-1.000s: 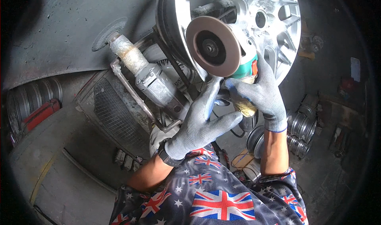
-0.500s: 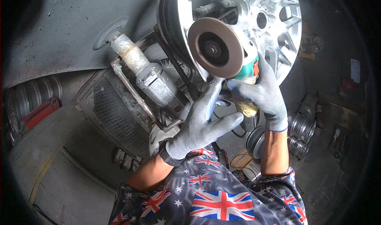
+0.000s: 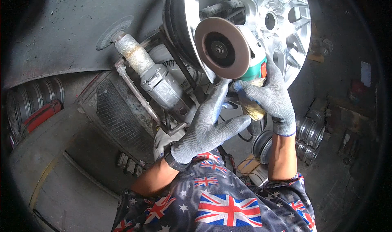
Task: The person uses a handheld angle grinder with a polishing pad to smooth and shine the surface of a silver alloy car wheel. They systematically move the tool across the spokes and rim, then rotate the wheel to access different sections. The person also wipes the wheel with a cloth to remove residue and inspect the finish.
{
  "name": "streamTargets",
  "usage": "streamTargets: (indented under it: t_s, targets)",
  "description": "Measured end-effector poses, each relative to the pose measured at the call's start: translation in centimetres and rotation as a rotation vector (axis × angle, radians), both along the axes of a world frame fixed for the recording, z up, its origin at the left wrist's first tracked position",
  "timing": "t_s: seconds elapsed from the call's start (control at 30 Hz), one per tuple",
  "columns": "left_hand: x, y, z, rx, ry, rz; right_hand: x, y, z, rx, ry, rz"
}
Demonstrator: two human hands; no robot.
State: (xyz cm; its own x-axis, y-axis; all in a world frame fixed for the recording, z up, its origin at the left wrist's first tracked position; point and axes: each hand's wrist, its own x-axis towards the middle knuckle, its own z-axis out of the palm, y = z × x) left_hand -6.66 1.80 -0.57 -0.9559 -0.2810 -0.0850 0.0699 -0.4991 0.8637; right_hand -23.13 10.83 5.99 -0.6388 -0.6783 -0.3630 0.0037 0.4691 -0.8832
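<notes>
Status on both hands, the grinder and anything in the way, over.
Right hand gripping grinder. Left hand open, thumb spread, below disc in view. Disc hides part of silver wheel; contact unclear.

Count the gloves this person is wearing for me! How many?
2: one on the left hand, near the shiny wheel; one on the right hand, around the grinder.

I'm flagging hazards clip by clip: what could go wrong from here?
1. The left hand's gloved fingers appear close to the lower edge of the disc; if it spins, it might snag the knit.
2. No guard shows around the disc, so debris could fly out.
3. The right hand holds the angle grinder before the wheel; a slip might gouge its face.
</notes>
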Motion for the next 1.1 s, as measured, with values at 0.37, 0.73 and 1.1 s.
streamTargets:
  t_s: [0.37,0.73,1.1]
  targets:
    - [0.08,-0.09,-0.20,-0.058,0.015,-0.012,-0.04,-0.07,0.26,0.001,-0.059,-0.012]
    - [0.01,-0.13,-0.03,-0.008,0.013,-0.017,-0.10,0.12,0.03,0.011,-0.001,0.014]
    - [-0.13,-0.04,-0.02,0.066,-0.007,0.000,-0.08,-0.05,-0.02,0.011,0.010,0.008]
